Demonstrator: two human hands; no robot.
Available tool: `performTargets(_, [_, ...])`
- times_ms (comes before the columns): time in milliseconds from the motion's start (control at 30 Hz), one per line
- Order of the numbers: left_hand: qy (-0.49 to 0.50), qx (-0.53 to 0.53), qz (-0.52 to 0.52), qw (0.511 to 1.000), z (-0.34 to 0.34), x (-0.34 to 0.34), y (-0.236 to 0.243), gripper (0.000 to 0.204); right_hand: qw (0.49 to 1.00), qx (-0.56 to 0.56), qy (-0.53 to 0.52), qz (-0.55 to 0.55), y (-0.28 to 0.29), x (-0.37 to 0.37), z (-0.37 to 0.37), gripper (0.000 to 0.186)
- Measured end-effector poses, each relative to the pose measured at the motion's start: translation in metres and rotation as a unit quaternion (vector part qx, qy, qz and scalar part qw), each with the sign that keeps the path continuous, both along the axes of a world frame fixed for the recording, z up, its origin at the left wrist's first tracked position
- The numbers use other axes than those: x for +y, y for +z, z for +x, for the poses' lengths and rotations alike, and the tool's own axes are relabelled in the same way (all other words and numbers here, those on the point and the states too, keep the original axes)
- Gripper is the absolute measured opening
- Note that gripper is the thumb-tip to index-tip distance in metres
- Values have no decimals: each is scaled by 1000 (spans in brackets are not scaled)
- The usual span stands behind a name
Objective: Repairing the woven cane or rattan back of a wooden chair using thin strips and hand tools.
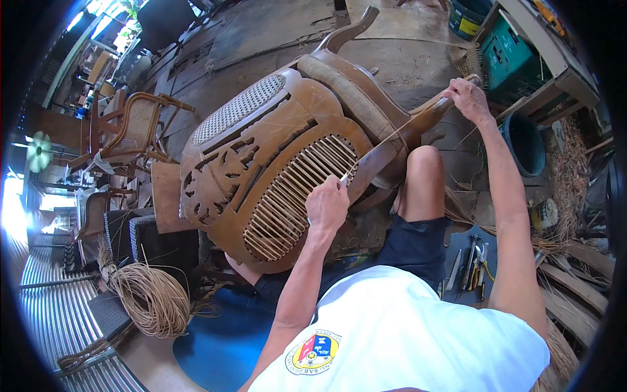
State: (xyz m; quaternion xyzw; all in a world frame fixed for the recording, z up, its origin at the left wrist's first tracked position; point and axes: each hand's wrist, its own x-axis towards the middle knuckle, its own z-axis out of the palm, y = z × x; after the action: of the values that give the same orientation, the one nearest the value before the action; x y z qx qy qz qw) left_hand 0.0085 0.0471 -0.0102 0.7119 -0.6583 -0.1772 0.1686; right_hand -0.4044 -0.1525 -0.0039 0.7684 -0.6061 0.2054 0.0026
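A carved wooden settee (297, 108) lies tipped over before me, its oval back opening crossed by rows of pale cane strands (297, 199). At the near right rim of that opening, my left hand (328, 204) is closed around a small pale-tipped tool (343, 179); most of the tool is hidden in the fist. One taut cane strand (400, 132) runs from the rim up to my right hand (467, 99), which pinches it beside a curved wooden leg of the settee. A finely woven cane panel (241, 108) fills the farther oval.
A coil of cane (151, 297) lies at left near a blue round surface (225, 340). Hand tools (475, 266) rest on the floor by my right side. A dark bucket (522, 145) and a green crate (514, 62) stand at right. Other chairs (134, 124) stand at left.
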Motion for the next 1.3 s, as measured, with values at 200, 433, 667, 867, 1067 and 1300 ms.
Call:
performTargets(200, [0, 8, -8, 1000, -13, -15, -5, 33, 998, 35, -41, 26, -10, -4, -17, 25])
performTargets(433, [33, 76, -25, 996, 16, 25, 8, 32, 997, 44, 46, -49, -17, 46, 60, 49])
performTargets(667, [82, 168, 42, 981, 33, 71, 9, 26, 953, -114, 277, -56, -28, 116, 182, 42])
performTargets(867, [75, 142, 22, 987, 37, 79, -6, 26, 961, -95, 253, -56, -37, 120, 193, 23])
performTargets(1067, [80, 102, 10, 992, 41, 69, 2, 27, 941, -202, 224, 156, -8, 105, 201, 16])
performTargets(1300, [72, 94, 10, 993, 40, 58, 3, 25, 959, -129, 249, 46, -22, 91, 204, 18])
